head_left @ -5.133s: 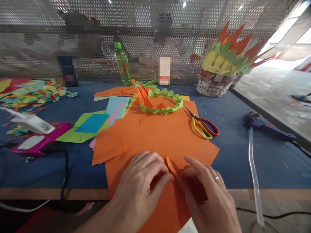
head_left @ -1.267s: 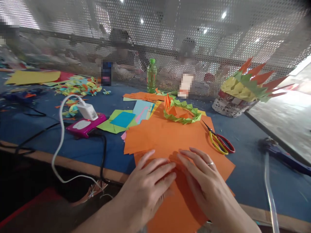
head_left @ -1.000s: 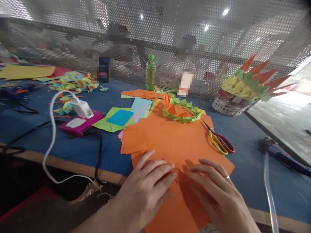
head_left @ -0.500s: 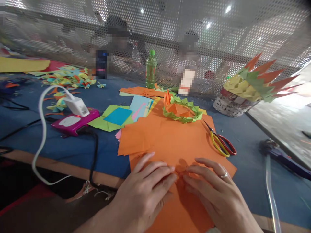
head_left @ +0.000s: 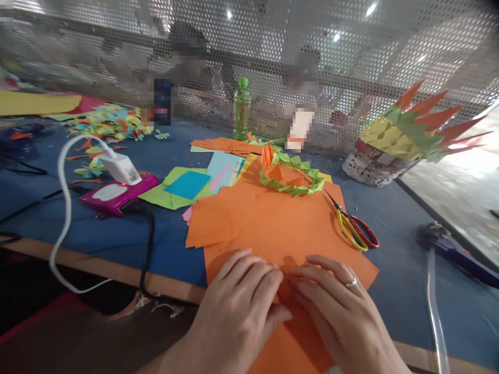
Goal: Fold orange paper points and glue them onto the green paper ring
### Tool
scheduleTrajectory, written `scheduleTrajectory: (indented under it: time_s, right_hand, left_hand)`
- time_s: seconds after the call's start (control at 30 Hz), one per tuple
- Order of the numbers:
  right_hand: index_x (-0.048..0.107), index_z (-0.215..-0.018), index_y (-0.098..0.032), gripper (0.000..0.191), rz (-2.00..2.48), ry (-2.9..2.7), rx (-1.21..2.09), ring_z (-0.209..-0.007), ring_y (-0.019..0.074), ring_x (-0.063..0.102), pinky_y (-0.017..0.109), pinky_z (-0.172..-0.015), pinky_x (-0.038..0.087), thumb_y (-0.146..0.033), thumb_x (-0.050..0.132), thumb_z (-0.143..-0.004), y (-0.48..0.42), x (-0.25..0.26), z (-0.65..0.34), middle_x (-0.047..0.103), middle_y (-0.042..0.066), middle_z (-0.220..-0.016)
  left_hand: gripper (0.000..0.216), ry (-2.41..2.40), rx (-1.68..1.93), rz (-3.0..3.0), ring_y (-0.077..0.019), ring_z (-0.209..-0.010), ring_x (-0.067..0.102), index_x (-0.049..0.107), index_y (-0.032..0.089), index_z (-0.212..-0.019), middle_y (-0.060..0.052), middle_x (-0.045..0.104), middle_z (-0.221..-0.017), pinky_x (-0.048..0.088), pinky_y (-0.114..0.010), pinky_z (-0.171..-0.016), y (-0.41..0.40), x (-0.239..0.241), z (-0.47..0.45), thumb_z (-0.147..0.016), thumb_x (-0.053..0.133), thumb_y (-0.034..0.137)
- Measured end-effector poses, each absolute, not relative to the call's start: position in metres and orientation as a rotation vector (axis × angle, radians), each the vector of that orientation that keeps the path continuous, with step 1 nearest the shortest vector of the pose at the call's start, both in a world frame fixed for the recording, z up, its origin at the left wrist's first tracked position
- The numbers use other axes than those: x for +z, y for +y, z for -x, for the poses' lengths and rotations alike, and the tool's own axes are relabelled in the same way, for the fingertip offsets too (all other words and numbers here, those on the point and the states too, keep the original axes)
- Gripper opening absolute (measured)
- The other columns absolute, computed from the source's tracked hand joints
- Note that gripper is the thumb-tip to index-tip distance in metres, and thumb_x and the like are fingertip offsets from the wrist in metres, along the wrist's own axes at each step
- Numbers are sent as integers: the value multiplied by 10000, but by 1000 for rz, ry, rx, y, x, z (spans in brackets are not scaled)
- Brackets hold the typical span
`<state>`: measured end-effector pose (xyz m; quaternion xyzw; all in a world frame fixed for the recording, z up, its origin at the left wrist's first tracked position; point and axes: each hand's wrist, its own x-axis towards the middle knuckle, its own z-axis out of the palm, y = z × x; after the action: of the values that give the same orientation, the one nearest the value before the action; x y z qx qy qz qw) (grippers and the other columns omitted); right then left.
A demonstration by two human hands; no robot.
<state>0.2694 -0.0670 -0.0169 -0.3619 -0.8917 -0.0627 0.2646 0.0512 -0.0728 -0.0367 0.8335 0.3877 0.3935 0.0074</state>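
My left hand (head_left: 241, 304) and my right hand (head_left: 339, 309) rest side by side at the near table edge. Their fingertips meet on a small folded orange paper piece (head_left: 287, 267). The fingers of both hands are close together and press the piece down onto a large orange sheet (head_left: 280, 226). My left thumb curls under toward the fold. A ring shows on my right hand. Most of the folded piece is hidden under the fingers.
A green and orange folded paper ring (head_left: 290, 179) lies farther back, with scissors (head_left: 354, 228) to its right. A blue glue gun (head_left: 456, 252), a basket (head_left: 370, 169) with a spiky paper crown, a green bottle (head_left: 241, 109), a pink device with a white charger (head_left: 117, 187) and coloured sheets (head_left: 183, 189) stand around. People sit behind the mesh.
The upright orange flap seen five seconds ago is now pressed flat under my fingers. My left hand has slid forward over the fold. The camera view shifted left.
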Motion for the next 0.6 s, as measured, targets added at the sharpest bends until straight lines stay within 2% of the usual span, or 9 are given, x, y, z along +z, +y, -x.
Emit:
scheduleTrajectory:
  time_s: [0.13,0.27,0.6]
  right_hand:
    - [700,-1116,-203,236,994,-2385,-157,-1157,215,644,350,-929,568,-119,548,-958,-69,-18,-270,749,56,-1133]
    - [707,-1089,-200,196,1038,-2234,-185,-1080,197,650,330,-911,555,-141,572,-960,-73,-18,-269,747,53,-1051]
    - [697,-1039,-219,131,1115,-2231,-139,-1160,213,587,345,-945,528,-165,608,-960,-74,-24,-268,710,52,-1107]
  left_hand:
    - [182,1252,1221,-2629,-223,-902,668,657,153,-1071,-56,725,-959,522,-472,-989,-73,-31,-55,-1046,531,281]
    - [118,1274,1178,-2668,-217,-893,686,680,154,-1017,-45,732,-941,535,-466,-975,-72,-28,-55,-1019,576,208]
    - [184,1269,1232,-2621,-189,-865,660,697,152,-983,-37,713,-913,473,-451,-998,-71,-31,-59,-1043,523,166]
